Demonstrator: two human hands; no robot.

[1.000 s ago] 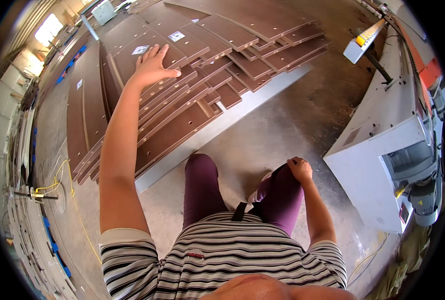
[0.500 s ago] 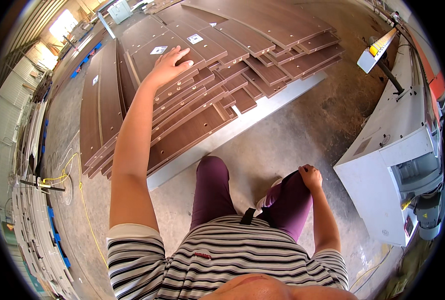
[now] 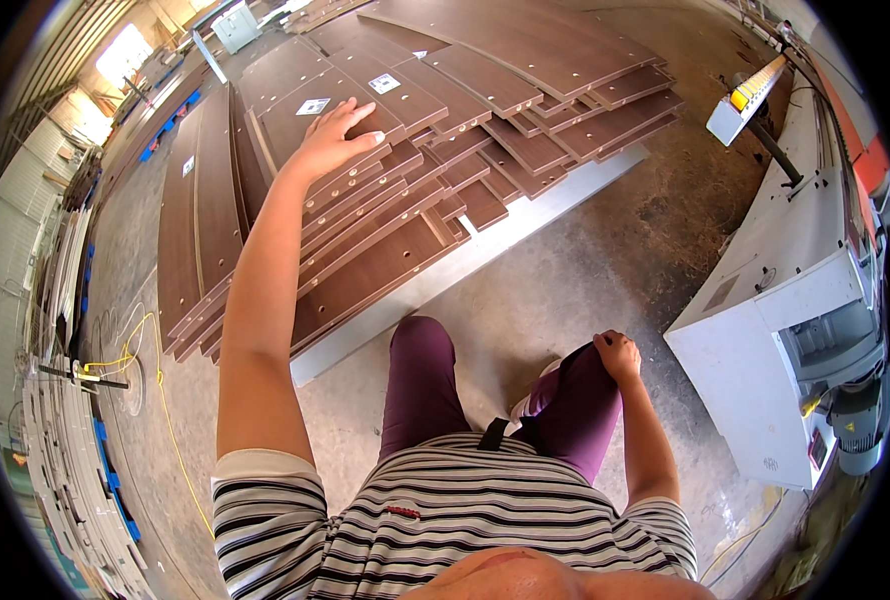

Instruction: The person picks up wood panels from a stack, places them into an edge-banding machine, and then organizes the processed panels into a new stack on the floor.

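Observation:
My left hand (image 3: 333, 146) lies open, fingers apart, on the near edge of a brown wood panel (image 3: 350, 85) at the top of a stack. Beyond its fingertips, white labels (image 3: 313, 106) are stuck on the panels. Drilled holes dot the panels' faces and edges, and their ends are staggered. My right hand (image 3: 618, 355) rests on my right thigh (image 3: 580, 405), fingers laid over the purple trousers near the knee. It holds nothing that I can see.
A pale board (image 3: 605, 172) lies under the stack. To the right stands a grey-white machine (image 3: 755, 340) with a motor (image 3: 858, 420) and a yellow-topped arm (image 3: 750, 100). At the left, a yellow cable (image 3: 162, 390) trails over the concrete, near long stacked strips (image 3: 60, 460).
The view has shifted very slightly. Both hands keep the same places, the left on the panels and the right on my thigh.

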